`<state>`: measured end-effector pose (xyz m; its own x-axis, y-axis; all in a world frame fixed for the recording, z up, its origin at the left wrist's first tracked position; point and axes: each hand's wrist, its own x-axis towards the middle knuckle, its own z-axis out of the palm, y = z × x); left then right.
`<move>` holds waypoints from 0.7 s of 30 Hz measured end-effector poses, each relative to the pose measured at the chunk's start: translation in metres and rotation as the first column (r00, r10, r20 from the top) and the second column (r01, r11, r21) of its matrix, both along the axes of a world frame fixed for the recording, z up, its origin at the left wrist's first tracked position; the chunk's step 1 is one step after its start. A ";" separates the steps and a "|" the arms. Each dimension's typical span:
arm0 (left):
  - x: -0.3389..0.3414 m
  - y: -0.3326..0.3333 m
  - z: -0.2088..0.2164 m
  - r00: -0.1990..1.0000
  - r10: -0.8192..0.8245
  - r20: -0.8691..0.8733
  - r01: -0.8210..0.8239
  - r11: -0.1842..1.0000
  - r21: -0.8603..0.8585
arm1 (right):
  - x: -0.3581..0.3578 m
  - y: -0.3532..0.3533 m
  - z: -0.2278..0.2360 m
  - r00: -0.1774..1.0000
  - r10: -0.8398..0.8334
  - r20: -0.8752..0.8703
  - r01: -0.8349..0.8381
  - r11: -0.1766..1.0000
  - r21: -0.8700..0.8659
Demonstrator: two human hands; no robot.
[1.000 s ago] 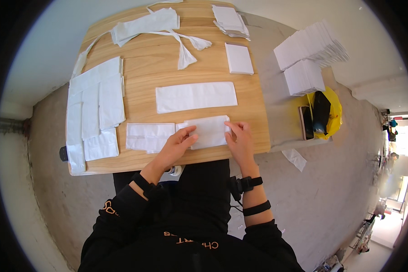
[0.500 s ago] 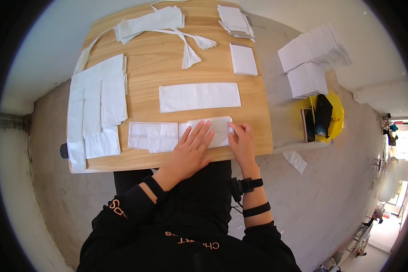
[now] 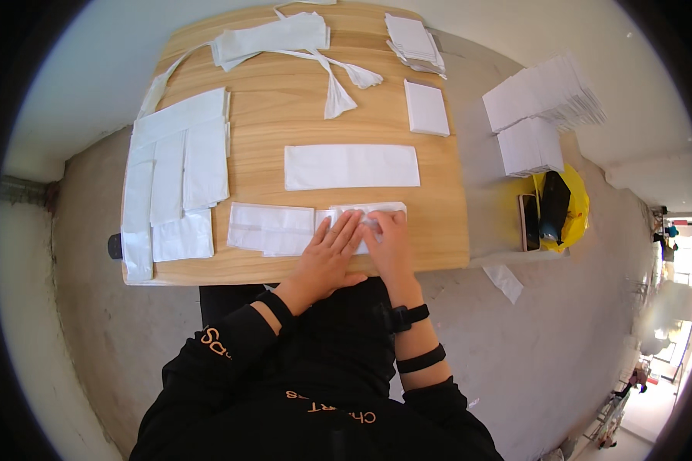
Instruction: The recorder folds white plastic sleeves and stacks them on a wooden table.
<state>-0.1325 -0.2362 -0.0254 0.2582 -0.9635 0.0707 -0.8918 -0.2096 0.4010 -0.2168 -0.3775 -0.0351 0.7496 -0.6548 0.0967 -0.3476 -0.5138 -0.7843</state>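
A long white flat bag lies along the near edge of the wooden table, in front of me. My left hand rests flat on it, fingers stretched out and palm down, pressing on its right half. Close beside those fingertips, my right hand is bent with thumb and fingers drawn together on the bag's top layer near the right end. What exactly its fingertips pinch is partly hidden. Just beyond both hands, a second white flat bag lies smooth on the wood.
Overlapping white bags cover the table's left side. White cloth strips lie at the back. White card stacks stand at the table's right edge. Beyond it are taller stacks, a phone and a yellow bag.
My right hand has moved left from the bag's right end, up against my left fingers. My left hand stays flat on the bag. The whole view has shifted slightly.
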 end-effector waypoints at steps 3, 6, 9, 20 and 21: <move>0.002 0.003 0.000 1.000 0.015 0.011 -0.014 1.000 -0.019 | 0.000 -0.006 -0.007 0.999 -0.025 -0.039 0.022 0.997 -0.069; 0.010 0.012 0.006 0.999 0.036 -0.039 -0.038 0.998 -0.047 | -0.004 -0.002 -0.004 1.000 -0.028 -0.009 0.027 0.996 -0.086; 0.039 0.051 0.019 0.910 0.408 -0.069 -0.413 0.888 -0.199 | -0.007 0.001 0.010 0.999 -0.052 0.015 0.053 0.998 -0.024; 0.081 0.130 0.000 0.691 0.723 -0.005 -0.723 0.691 0.001 | -0.001 0.020 0.047 0.996 -0.017 0.084 0.016 1.000 0.014; 0.081 0.129 0.000 0.683 0.723 -0.105 -0.729 0.684 -0.034 | 0.000 0.021 0.050 0.995 -0.003 0.100 0.001 1.000 0.025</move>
